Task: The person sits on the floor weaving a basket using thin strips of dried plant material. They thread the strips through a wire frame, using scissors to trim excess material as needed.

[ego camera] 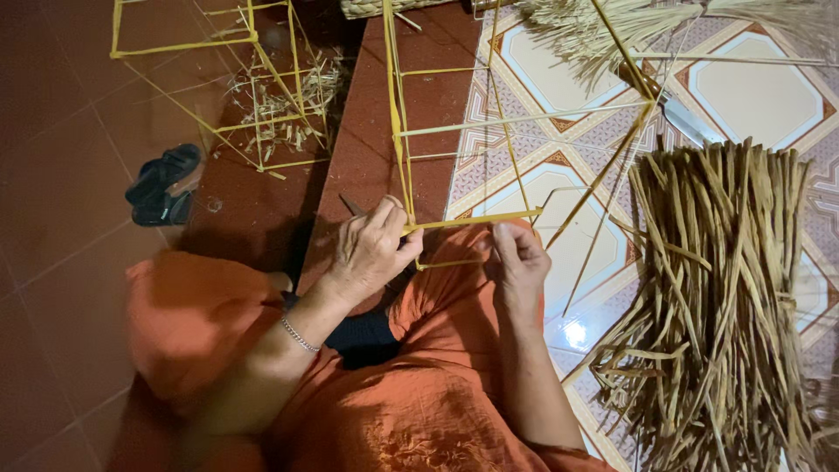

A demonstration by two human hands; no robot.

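Head view, nearest first: orange clothing [419, 411] across the lap, a thin bracelet [300, 336] on the left wrist. Just beyond, left hand [374, 247] curled tight, thumb and fingers pinched on the near end of a flat yellow strip [472, 219]. Right hand [517, 258] also closed narrow, fingertips pressed to the same strip at its right part, close to the corner. Strip lying crosswise, long axis left to right, rising slightly toward the right end. Joined there to a stick frame [402, 131] of thin yellow canes, held above the knees, long axis running away from the body toward the top of the view, two long rails nearly parallel with short rungs between. Right of the hands, a thick bundle of dried straw-coloured stalks [725, 297] lying on the patterned tile floor [559, 96], stalks pointing mostly away. Left, on the red tiles [61, 192], a pair of dark sandals [162, 185]. Farther off, a second frame [253, 96] with straw scraps scattered inside, and loose reed heads [594, 26] at the top edge.
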